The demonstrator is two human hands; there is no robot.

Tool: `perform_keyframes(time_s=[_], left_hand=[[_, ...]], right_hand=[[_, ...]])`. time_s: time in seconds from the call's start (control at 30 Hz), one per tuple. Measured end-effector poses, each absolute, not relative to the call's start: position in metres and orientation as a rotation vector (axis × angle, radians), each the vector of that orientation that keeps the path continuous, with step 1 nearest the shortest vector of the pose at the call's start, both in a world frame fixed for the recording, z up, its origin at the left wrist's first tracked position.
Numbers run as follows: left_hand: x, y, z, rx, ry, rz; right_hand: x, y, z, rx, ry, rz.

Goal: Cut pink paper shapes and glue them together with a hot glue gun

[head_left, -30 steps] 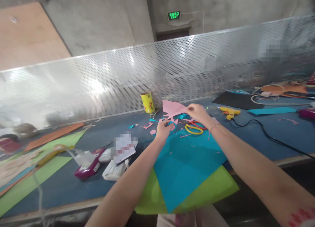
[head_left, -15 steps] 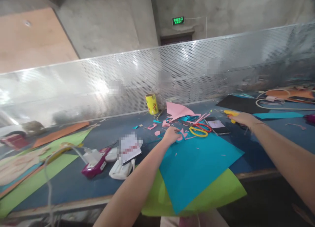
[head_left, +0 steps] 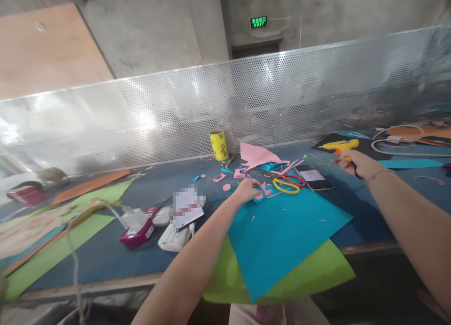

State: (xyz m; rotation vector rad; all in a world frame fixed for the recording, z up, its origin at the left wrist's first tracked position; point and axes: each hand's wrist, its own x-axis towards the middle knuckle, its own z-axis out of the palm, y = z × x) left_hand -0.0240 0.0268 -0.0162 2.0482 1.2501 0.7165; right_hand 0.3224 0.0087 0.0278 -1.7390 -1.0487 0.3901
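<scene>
My right hand (head_left: 347, 161) is wrapped round the handle of a yellow glue gun (head_left: 340, 145), held above the right part of the table with its nozzle to the left. My left hand (head_left: 248, 190) is closed on a small blue and pink paper cutout (head_left: 259, 196), at the far corner of a blue sheet (head_left: 282, 236). Its fingertips are partly hidden. Beside that hand lie scissors (head_left: 287, 186) with red and yellow handles, pink scraps, and a large pink paper piece (head_left: 259, 156). Under the blue sheet, a green sheet (head_left: 310, 278) hangs over the table edge.
A phone (head_left: 314, 178) lies right of the scissors. A yellow roll (head_left: 219, 145) stands by the perforated metal screen (head_left: 197, 109). Left are a purple power strip (head_left: 139, 233) with a white cable, a white device (head_left: 174, 238) and coloured sheets. Black paper (head_left: 366, 149) lies at right.
My right hand has lifted the glue gun up from low over the table and shifted slightly right. My left hand stays almost in place at the paper cutout. The view has shifted slightly.
</scene>
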Motion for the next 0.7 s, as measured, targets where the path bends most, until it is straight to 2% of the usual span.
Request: perform_keyframes(time_s=[0.2, 0.3, 0.57, 0.7], left_hand=[[-0.025, 0.017, -0.007, 2.149, 1.152, 0.579], [-0.025, 0.015, -0.006, 2.171, 1.153, 0.584], [-0.031, 0.021, -0.009, 2.177, 1.195, 0.551], [-0.033, 0.026, -0.007, 2.240, 1.382, 0.520]], right_hand=[[0.285, 0.014, 0.060, -1.434, -1.127, 0.666], [0.254, 0.009, 0.069, -1.232, -1.197, 0.915], [0.227, -0.007, 0.043, -1.103, -1.368, 1.237], [0.237, -0.008, 0.034, -1.056, -1.680, 1.387]])
